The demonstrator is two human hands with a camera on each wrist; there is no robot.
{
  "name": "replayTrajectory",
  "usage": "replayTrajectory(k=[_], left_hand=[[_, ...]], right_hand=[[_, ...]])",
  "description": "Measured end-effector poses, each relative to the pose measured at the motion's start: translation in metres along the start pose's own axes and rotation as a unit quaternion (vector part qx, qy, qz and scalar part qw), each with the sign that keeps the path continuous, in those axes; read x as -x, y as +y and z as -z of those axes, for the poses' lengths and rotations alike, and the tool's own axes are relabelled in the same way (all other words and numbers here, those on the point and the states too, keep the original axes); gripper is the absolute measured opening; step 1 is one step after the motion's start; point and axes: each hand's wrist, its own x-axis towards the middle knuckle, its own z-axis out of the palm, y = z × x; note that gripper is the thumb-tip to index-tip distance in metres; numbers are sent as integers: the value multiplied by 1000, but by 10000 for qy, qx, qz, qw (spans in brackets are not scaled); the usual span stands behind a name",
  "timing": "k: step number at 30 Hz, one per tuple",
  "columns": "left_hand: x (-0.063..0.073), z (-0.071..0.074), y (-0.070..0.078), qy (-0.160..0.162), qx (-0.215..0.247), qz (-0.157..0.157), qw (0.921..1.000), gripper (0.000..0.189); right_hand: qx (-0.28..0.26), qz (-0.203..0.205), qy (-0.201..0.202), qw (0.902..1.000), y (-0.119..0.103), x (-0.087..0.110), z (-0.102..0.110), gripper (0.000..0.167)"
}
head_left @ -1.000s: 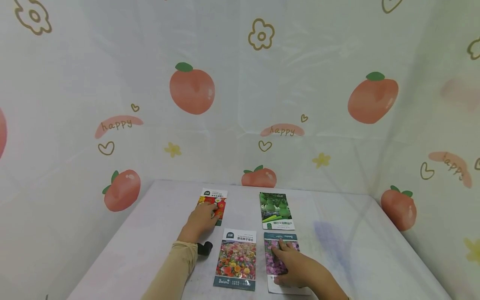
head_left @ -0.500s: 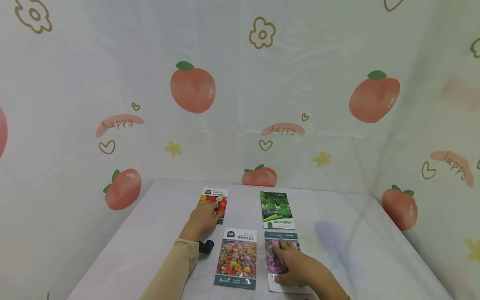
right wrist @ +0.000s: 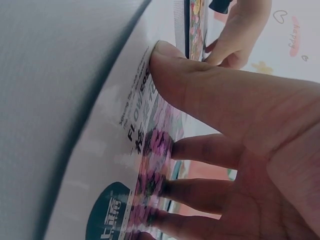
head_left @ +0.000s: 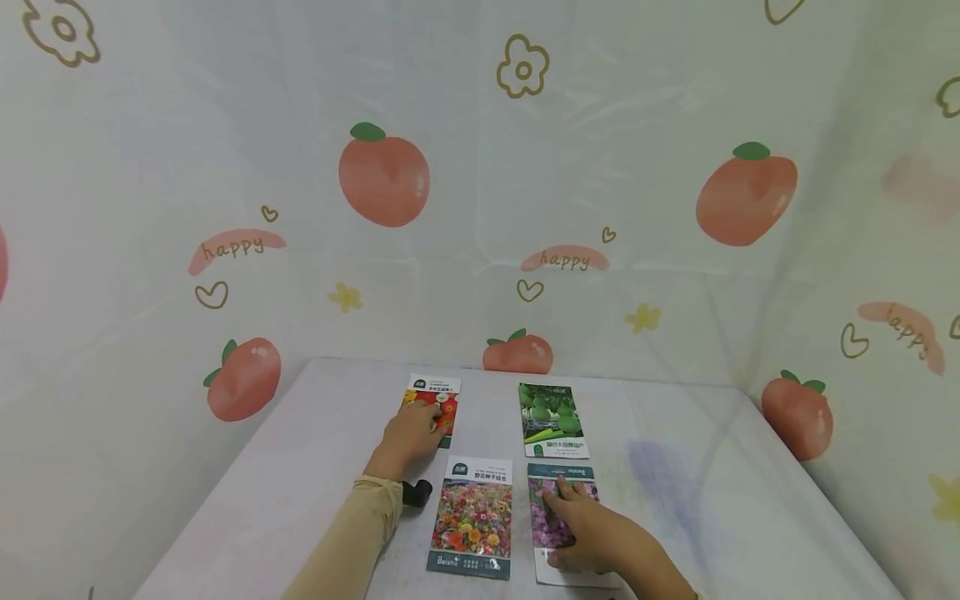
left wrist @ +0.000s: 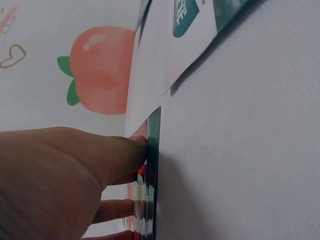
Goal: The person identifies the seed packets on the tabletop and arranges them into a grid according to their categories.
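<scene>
In the head view, four-cornered seed packets lie flat on a white table. My left hand (head_left: 408, 435) rests on the red-flower seed packet (head_left: 447, 406) at the back left, fingertips pressing its front. The left wrist view shows the thumb touching that packet's dark green end (left wrist: 154, 135). At the front right, my right hand (head_left: 600, 533) lies spread over the purple-flower seed packet (head_left: 546, 517), which is turned upside down. Thumb and fingertips touch its face in the right wrist view, near the white printed end (right wrist: 107, 145). Neither packet is lifted.
A mixed-flower seed packet (head_left: 474, 517) lies between the hands, at the front. Behind the right hand is a green gourd seed packet (head_left: 553, 421). A black object (head_left: 417, 493) shows beside the left cuff. A fruit-printed white curtain (head_left: 465, 292) stands behind the table (head_left: 675, 467).
My left hand and the red-flower seed packet under it have slid slightly to the right. The right hand and the other packets stay in place.
</scene>
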Motion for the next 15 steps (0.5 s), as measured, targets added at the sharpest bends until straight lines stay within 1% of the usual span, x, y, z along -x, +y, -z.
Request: replayTrajectory(k=[4, 8, 15], left_hand=[[0, 1, 3, 12, -7, -44, 10000, 36], [-1, 2, 8, -4, -10, -58, 10000, 36], [-2, -2, 11, 19, -26, -102, 9999, 34]], right_hand=[[6, 46, 8, 10000, 1, 1, 0, 87], [-25, 4, -16, 10000, 0, 1, 0, 87], [-23, -1, -46, 10000, 0, 0, 0, 87]])
